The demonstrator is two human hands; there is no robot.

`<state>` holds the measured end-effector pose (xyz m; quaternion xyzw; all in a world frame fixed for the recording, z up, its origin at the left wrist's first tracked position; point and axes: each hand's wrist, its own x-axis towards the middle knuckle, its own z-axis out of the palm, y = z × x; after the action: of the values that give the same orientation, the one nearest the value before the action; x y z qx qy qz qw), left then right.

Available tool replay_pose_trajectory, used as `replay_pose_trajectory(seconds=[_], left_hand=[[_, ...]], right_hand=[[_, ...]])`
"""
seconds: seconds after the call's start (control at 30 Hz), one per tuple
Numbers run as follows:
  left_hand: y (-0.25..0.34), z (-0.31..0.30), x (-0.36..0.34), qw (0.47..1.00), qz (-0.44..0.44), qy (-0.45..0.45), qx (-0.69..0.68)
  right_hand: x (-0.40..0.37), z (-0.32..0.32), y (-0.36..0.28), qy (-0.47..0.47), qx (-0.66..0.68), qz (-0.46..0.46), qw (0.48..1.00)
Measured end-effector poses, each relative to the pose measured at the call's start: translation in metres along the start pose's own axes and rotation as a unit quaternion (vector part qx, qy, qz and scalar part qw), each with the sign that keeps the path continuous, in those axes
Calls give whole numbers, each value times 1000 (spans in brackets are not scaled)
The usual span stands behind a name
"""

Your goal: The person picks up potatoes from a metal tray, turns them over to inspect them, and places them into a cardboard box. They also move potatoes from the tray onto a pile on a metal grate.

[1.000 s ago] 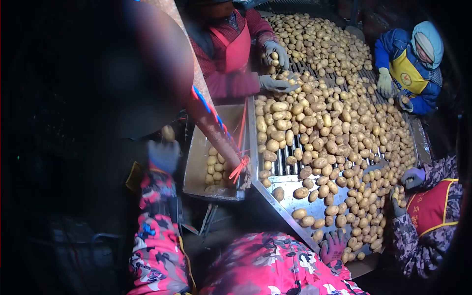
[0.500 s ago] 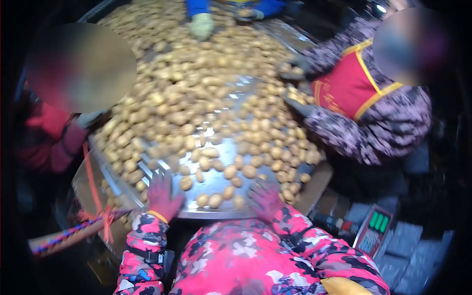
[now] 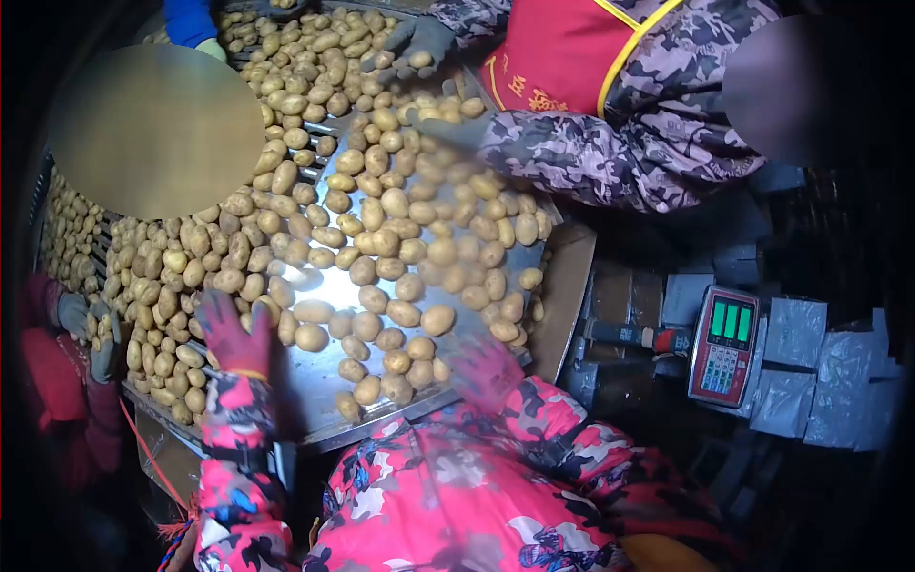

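Note:
Potatoes cover much of a shiny metal sorting table. My left hand, in a pink and grey glove, rests with fingers apart against potatoes at the left side of the bare metal. Over the table's near edge, my right hand in a matching glove has its fingers stretched toward the potatoes; motion smears the fingertips. No potato shows in either palm. A small cluster of potatoes lies between my hands.
Across the table on the right, a co-worker's grey-gloved hands reach over potatoes. Another person's gloved hand is at the left. A digital scale stands at right beside plastic-wrapped packages. A cardboard panel flanks the table.
The view has shifted right and closer. My left hand has moved forward among potatoes, away from the near edge. My right hand stays near the edge; potatoes between my hands have shifted.

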<state>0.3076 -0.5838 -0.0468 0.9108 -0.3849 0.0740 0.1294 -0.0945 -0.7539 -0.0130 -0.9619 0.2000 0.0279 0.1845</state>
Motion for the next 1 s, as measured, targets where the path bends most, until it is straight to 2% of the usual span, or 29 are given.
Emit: replay_pose_trajectory(seconds=[0.03,0.07,0.1,0.13,0.2,0.3,0.33,0.37,0.43,0.5,0.57,0.63,0.7,0.73,0.77,0.83,0.9,0.97,1.0], left_hand=[[18,-6,-19,999,34,16,-12],[42,-22,-35,994,92,-63,-23],[66,-40,-50,979,150,-138,-35],[85,-50,-69,968,183,-151,-81],[108,-65,-90,940,256,-188,-128],[131,-74,-92,872,387,-234,-189],[139,-67,-89,847,439,-220,-203],[144,-56,-89,844,440,-236,-197],[140,-42,-80,857,403,-240,-214],[130,-36,-66,865,374,-260,-210],[110,-34,-61,875,369,-262,-170],[76,-35,-42,923,297,-215,-116],[31,-34,-28,959,254,-128,-3],[19,-41,-28,971,204,-127,-10],[8,-50,-27,980,155,-123,-18],[-13,-46,-53,986,121,-110,17],[-26,-44,-92,989,103,-94,51],[-16,-59,-126,997,2,-74,-19],[-25,-52,-133,996,-35,-65,-56]], right_hand=[[0,-2,-2,-1,-4,-6,1000],[2,-4,-1,0,-11,-16,1000],[5,-2,7,39,-30,-27,998],[8,2,20,77,-52,-39,995],[21,-18,41,183,-49,-5,982],[22,-10,74,125,-84,115,982],[20,-15,79,122,-53,163,978],[20,-22,87,121,-21,207,971],[10,-30,106,162,-31,271,948],[0,-28,126,253,-112,308,910],[38,-49,147,253,-141,205,935],[92,-50,157,221,-181,206,936],[140,-63,143,127,-83,254,955],[146,-42,145,88,-121,214,965],[137,-37,132,104,-137,178,969],[101,-36,96,141,-177,99,969],[45,-10,101,102,-25,50,993],[-1,-31,71,78,62,133,986],[-16,-26,69,110,-34,151,982]])
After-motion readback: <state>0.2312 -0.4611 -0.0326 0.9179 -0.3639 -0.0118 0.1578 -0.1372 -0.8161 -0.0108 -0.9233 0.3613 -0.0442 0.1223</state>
